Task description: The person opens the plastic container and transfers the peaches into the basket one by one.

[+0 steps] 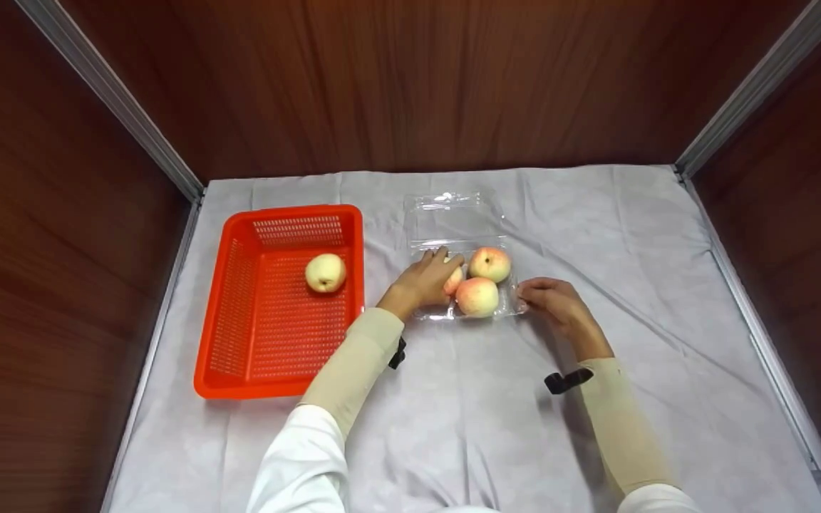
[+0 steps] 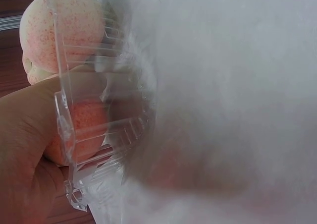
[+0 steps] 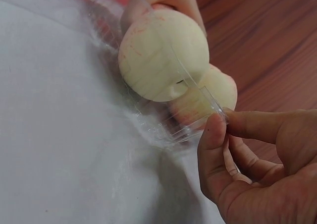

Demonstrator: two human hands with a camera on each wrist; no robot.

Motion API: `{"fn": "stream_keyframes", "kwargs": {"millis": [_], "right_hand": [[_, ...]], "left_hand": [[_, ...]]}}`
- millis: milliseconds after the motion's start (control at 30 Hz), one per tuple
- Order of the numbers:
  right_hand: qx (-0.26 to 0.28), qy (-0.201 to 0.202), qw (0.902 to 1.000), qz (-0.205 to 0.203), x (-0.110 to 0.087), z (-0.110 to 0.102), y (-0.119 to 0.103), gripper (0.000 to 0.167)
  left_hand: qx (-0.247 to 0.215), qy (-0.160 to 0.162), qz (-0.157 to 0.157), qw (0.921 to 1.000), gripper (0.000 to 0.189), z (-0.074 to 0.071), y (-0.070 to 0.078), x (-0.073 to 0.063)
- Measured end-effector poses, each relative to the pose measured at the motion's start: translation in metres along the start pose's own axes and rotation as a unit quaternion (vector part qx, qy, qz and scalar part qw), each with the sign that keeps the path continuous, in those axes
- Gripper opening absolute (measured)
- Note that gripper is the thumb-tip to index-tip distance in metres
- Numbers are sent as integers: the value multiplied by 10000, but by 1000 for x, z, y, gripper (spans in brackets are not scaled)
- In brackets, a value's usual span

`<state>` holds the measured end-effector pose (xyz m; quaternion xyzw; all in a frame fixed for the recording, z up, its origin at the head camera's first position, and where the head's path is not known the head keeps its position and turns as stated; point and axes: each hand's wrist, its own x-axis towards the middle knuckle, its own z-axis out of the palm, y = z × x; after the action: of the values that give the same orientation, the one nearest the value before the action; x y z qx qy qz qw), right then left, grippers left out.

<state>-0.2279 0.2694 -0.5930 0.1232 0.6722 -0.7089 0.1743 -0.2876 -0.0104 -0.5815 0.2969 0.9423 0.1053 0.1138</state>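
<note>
A clear plastic clamshell box (image 1: 513,305) lies with its lid (image 1: 446,217) folded back, away from me. My left hand (image 1: 425,280) grips a reddish peach (image 1: 454,282) in the box's left part; the left wrist view shows that peach (image 2: 88,132) through the clear wall, beside the thumb. Two more peaches, one behind (image 1: 490,263) and one in front (image 1: 477,297), sit in the right part. At the box's right edge my right hand (image 1: 556,303) pinches the rim between thumb and index finger, seen close up in the right wrist view.
To the left stands a red plastic basket (image 1: 211,320) with slotted walls, holding one pale peach (image 1: 326,273). A wrinkled grey-white cloth (image 1: 638,285) covers the table. Brown wood-grain panels (image 1: 410,85) rise at the back and both sides.
</note>
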Motion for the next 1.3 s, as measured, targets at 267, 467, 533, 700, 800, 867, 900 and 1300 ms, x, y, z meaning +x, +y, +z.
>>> {"fn": "stream_keyframes", "kwargs": {"millis": [267,467,533,700,800,867,900,1300], "right_hand": [[94,58,9999,-24,0,1,1,8],[-17,155,9999,-8,0,1,2,8],[-52,154,9999,-34,1,1,2,8],[-151,162,9997,-75,2,1,2,8],[-231,148,9996,-52,2,1,2,11],[-231,159,9996,-24,1,1,1,12],[-230,143,9996,-5,1,1,0,13],[-287,154,9995,-41,0,1,-1,11]], "left_hand": [[108,38,25,9999,78,-2,1,-1],[54,20,14,10000,80,-2,0,-2],[59,15,18,10000,81,-2,0,-2],[82,43,53,9999,80,-2,-2,-2],[14,72,45,10000,78,-3,-3,-3],[-55,80,30,9999,77,-4,-3,-4],[-84,82,28,9999,76,-4,-3,-5],[-67,168,124,9998,69,-7,-4,-8]]}}
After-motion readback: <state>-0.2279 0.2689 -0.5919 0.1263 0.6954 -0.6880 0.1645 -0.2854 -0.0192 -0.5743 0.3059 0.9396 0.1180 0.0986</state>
